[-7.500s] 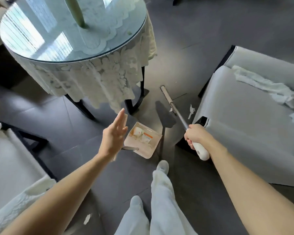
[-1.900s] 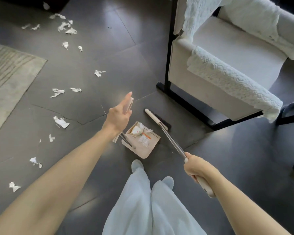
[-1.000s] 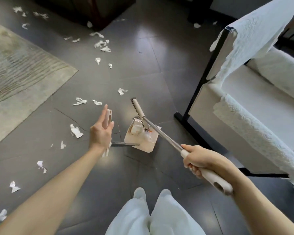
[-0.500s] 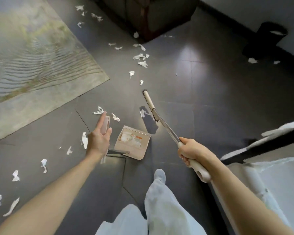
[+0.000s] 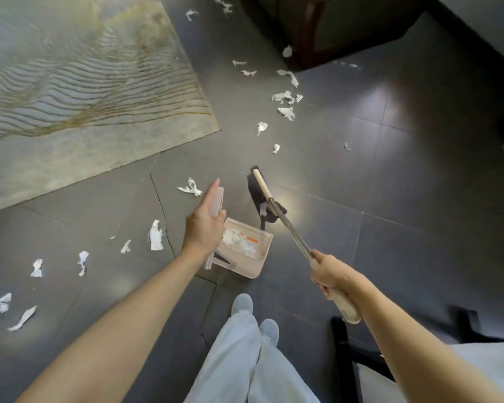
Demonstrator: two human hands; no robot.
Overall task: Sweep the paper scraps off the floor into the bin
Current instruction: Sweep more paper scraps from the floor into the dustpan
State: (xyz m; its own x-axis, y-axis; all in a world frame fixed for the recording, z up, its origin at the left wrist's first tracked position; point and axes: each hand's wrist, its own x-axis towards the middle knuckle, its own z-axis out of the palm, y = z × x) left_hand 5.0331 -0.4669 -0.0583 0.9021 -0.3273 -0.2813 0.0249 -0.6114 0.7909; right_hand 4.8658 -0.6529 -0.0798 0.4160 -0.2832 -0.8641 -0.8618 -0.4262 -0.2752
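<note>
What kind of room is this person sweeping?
Probably a home living room: a patterned rug lies on dark floor tiles, a dark wooden cabinet stands beyond, and a pale cushioned seat sits at the person's right.

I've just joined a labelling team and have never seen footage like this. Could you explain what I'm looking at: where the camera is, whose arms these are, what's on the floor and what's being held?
There is no machine here: a person wears one wide-angle camera on the head, looking forward and down, so the two bare arms are their own. The left hand holds a long-handled dustpan by its upright handle. The right hand grips the broom, whose head is down at the dark tiled floor just beyond the pan. White paper scraps lie scattered over the tiles beside a pale rug; a few seem to lie in the pan. Their pale trousers show at the bottom.
</note>
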